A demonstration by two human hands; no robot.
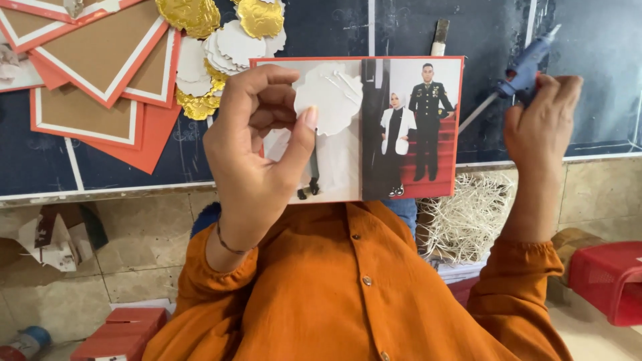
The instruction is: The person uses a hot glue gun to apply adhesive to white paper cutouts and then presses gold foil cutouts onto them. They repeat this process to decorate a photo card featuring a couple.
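Up front, the left hand [257, 144] pinches a white scalloped paper disc [332, 97] between thumb and fingers, pressing it against the left page of an open photo book [401, 127]. That disc sits just beyond the thumb tip, over the book's upper left part. Off to the side, the right hand [540, 127] is clenched around a blue glue gun [525, 67], whose nozzle points up and away from the book. Orange cards [100, 60] and gold discs [194, 17] lie on the dark table [321, 27].
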